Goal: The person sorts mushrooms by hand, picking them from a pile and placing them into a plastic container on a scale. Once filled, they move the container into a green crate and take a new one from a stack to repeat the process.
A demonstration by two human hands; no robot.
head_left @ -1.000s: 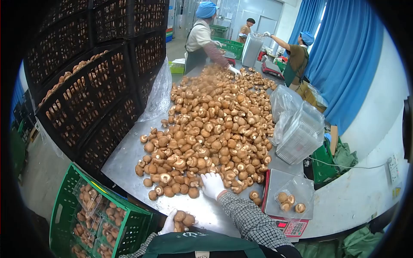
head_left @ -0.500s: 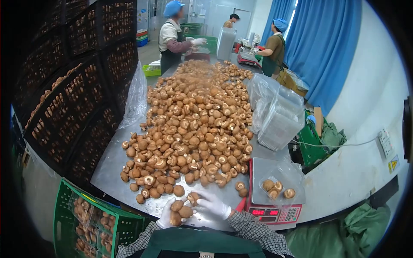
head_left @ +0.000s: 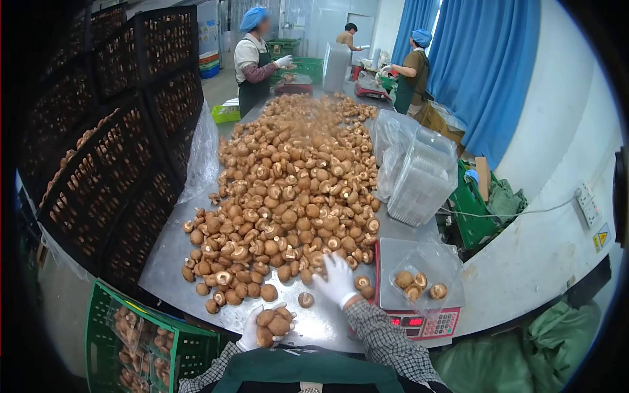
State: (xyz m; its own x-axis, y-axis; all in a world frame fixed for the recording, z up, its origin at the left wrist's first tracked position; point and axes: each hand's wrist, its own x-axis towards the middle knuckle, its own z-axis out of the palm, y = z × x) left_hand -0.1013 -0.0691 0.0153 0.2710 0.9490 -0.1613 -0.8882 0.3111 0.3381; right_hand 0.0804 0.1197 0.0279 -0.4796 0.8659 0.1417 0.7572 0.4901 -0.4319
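My gloved left hand (head_left: pixel 250 333) is closed round several brown shiitake mushrooms (head_left: pixel 280 325), low over the near edge of the metal table. My gloved right hand (head_left: pixel 338 281) reaches out to the near edge of the large mushroom pile (head_left: pixel 295 190). Its fingers are apart and the fingertips lie at the outermost caps; I see nothing held in it. One lone mushroom (head_left: pixel 306 300) rests on the table between my hands. Right of my right hand is a red digital scale (head_left: pixel 413 314), bearing a clear plastic tray (head_left: pixel 426 268) with several mushrooms in it.
Stacked clear trays (head_left: pixel 426 173) stand on the table's right side. Black crates (head_left: pixel 124 177) of mushrooms rise at left; a green crate (head_left: pixel 190 340) with packed trays is below. Two people in blue caps (head_left: pixel 254 18) flank the table's far part, and another person is behind.
My right hand has moved from beside the left hand forward to the pile. A lone mushroom now lies on the table between them. The left hand still holds mushrooms.
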